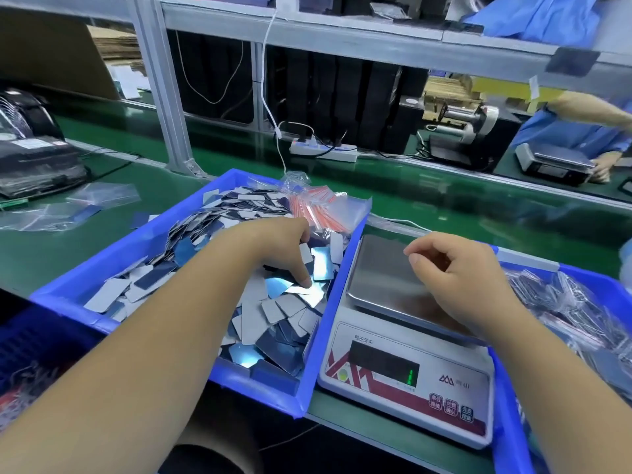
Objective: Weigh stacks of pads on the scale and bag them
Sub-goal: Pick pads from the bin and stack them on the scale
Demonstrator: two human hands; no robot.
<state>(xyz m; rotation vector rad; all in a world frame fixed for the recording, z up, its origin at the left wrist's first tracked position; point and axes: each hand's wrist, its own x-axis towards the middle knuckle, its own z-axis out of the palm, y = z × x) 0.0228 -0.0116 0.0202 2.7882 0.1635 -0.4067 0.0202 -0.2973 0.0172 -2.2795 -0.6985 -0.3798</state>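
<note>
A blue bin [113,265] at the left holds a loose heap of small grey and shiny blue pads [273,313]. My left hand [273,248] reaches into the heap, its fingers dug in and its thumb pressing down, pinching a few pads. A bundle of clear zip bags with red strips [318,206] lies at the bin's far corner. To the right stands the white scale [455,381]; its steel platform [379,268] is bare and a green digit glows on the display. My right hand [455,278] hovers over the platform with loosely curled fingers, holding nothing.
A second blue bin [509,405] at the right holds bagged pads [574,302]. Loose clear bags [85,203] lie on the green bench at the left, beside a black machine [30,155]. Behind are a power strip [325,150] and another person's arm at another scale [554,162].
</note>
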